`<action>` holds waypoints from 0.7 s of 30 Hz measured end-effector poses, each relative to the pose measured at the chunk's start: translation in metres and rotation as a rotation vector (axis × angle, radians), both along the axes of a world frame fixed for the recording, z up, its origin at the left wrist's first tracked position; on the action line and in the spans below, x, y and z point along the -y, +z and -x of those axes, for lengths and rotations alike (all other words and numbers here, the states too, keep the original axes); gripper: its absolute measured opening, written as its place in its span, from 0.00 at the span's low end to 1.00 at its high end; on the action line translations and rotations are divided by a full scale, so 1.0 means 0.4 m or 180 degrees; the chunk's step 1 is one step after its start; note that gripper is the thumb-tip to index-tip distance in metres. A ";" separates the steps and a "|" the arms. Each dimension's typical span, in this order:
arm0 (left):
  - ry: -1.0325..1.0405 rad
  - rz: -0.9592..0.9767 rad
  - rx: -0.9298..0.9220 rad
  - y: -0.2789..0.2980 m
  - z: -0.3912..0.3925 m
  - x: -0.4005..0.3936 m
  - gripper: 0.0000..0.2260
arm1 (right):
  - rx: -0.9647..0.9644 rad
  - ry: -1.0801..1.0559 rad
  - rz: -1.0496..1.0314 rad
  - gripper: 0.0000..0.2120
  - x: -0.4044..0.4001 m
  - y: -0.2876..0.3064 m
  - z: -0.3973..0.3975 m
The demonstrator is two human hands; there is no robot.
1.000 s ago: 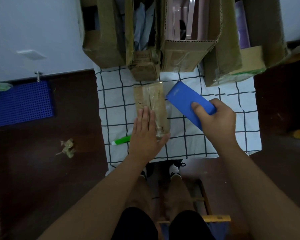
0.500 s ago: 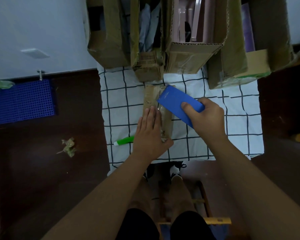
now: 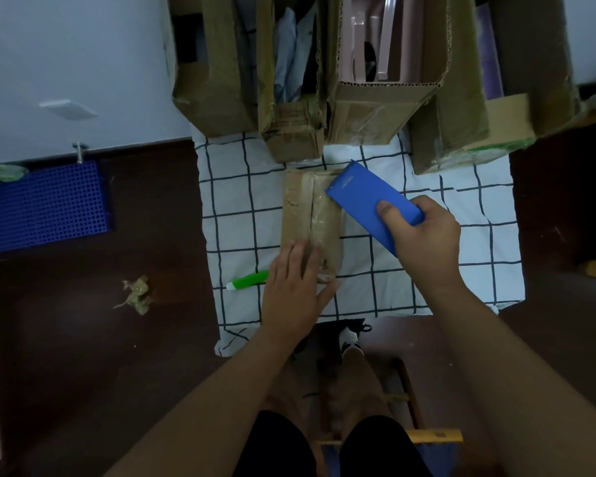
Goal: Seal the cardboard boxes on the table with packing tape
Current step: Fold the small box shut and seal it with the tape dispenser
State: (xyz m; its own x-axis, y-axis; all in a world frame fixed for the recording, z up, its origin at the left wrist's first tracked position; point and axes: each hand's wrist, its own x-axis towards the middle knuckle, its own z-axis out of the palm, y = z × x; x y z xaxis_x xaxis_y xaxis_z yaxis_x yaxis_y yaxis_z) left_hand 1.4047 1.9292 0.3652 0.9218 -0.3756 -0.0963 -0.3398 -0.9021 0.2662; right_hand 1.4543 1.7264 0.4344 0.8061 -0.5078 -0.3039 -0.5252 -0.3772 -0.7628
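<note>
Blue tool [image 3: 372,204], pinched by right hand [image 3: 424,239], moved onto box [image 3: 310,215]; flat left hand [image 3: 295,287] hides its end.

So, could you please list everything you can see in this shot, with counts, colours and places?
small cardboard box: one, brown, clear tape along its top, middle of the cloth
blue tape dispenser: one, blue, over the small box's far right corner
checked cloth: one, white with dark grid, covering the table
large cardboard boxes: about four, brown, open, along the cloth's far edge
green pen-like tool: one, green and white, on the cloth beside the left hand
perforated mat: one, blue, left on the dark floor
crumpled scrap: one, greenish, on the floor
left hand: one, flat on the small box's near end
right hand: one, holds the dispenser
</note>
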 end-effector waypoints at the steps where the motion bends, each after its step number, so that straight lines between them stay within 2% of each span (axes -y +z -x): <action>1: -0.0041 -0.0104 -0.0098 -0.001 0.008 -0.004 0.32 | -0.0005 -0.0001 -0.0008 0.24 0.000 0.001 0.003; 4: -0.0180 -0.0231 -0.0329 0.000 0.017 -0.010 0.36 | -0.0016 0.0015 -0.0052 0.23 -0.003 0.002 0.013; 9: -0.0222 -0.0222 -0.0211 0.015 0.049 -0.027 0.33 | 0.0012 -0.0054 -0.0071 0.22 -0.010 0.010 0.032; 14: -0.0251 -0.0318 -0.0368 0.025 0.054 -0.023 0.34 | -0.0030 -0.0103 -0.0067 0.23 -0.024 0.013 0.054; 19: -0.0308 -0.0231 -0.0406 0.035 0.061 -0.031 0.32 | -0.0029 -0.0156 -0.0028 0.22 -0.035 0.018 0.069; 21: -0.0196 -0.0041 -0.0370 0.042 0.043 -0.023 0.28 | -0.0036 -0.0194 -0.0020 0.22 -0.033 0.017 0.070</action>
